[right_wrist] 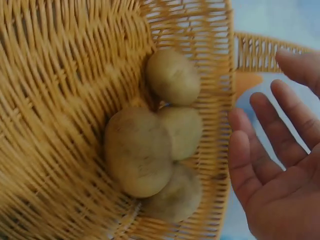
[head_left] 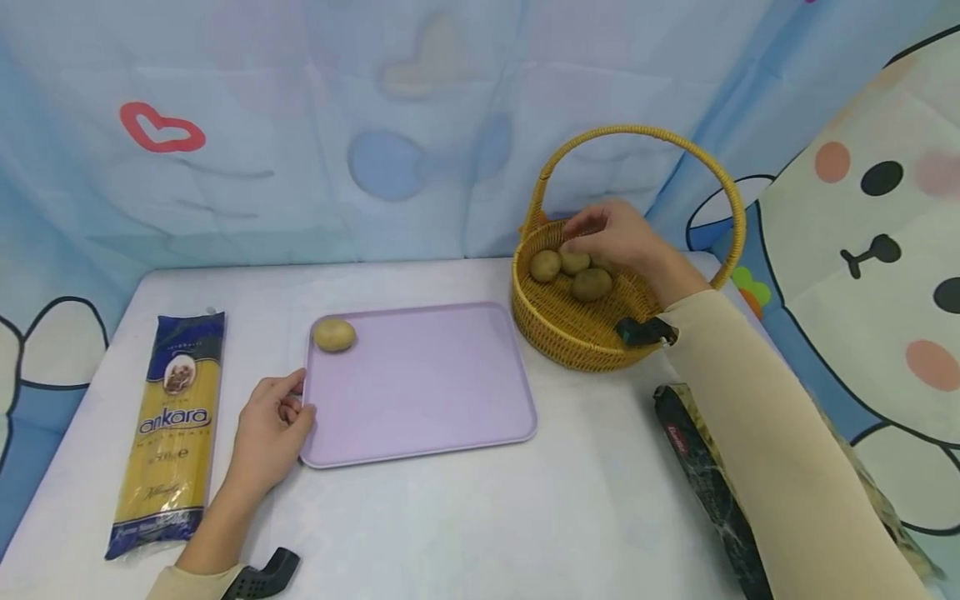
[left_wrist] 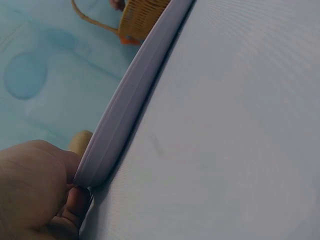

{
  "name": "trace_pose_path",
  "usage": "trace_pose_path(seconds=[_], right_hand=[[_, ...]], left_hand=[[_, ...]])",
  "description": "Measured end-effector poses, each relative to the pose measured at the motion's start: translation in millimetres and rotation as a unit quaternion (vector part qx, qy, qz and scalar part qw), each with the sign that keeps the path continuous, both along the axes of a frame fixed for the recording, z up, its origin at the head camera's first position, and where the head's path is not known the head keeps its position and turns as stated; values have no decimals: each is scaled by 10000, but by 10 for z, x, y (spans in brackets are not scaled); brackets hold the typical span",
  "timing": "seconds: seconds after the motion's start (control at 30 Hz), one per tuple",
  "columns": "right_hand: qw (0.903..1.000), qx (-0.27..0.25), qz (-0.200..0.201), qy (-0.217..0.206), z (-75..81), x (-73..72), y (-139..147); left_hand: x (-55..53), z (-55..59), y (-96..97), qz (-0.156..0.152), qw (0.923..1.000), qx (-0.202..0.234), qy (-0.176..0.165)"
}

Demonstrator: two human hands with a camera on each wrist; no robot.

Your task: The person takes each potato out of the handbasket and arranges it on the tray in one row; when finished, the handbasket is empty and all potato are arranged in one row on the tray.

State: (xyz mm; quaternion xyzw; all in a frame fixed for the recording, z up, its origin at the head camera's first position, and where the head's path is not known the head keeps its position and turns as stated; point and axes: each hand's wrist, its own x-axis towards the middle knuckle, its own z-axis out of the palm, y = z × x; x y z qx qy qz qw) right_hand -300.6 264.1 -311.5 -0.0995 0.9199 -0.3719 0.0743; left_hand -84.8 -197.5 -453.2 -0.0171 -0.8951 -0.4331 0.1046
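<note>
My left hand (head_left: 272,429) pinches the left edge of a lilac tray (head_left: 420,383), with the thumb at the rim. In the left wrist view, that hand's fingers meet the tray's corner (left_wrist: 97,167). One potato (head_left: 334,335) lies in the tray's far left corner. Over the far side of a wicker basket (head_left: 585,354), my right hand (head_left: 618,237) hovers with nothing in its grasp. The right wrist view shows its fingers spread and loosely bent beside several potatoes (right_wrist: 139,152), which lie together against the basket wall.
A yellow and blue pasta packet (head_left: 168,433) lies at the left of the white table (head_left: 480,525). The basket's tall handle (head_left: 637,130) arches above the right hand. A black-edged package (head_left: 708,487) lies under the right forearm. A patterned curtain (head_left: 300,167) hangs behind.
</note>
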Motion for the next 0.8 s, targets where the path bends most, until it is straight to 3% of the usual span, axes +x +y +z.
trace_pose_path(seconds=[0.27, 0.43, 0.57, 0.8], right_hand=[[9951, 647, -404, -636, -118, -7, 200], [9917, 946, -526, -699, -162, 11, 299], [9893, 1138, -496, -768, -175, 16, 320], [9811, 1568, -74, -1129, -205, -4, 333]], left_hand=[[-4, -4, -2, 23, 10000, -18, 31], [-6, 1, -1, 34, 10000, -67, 46], [0, -4, 0, 44, 10000, -70, 31], [0, -9, 9, 45, 10000, -70, 21]])
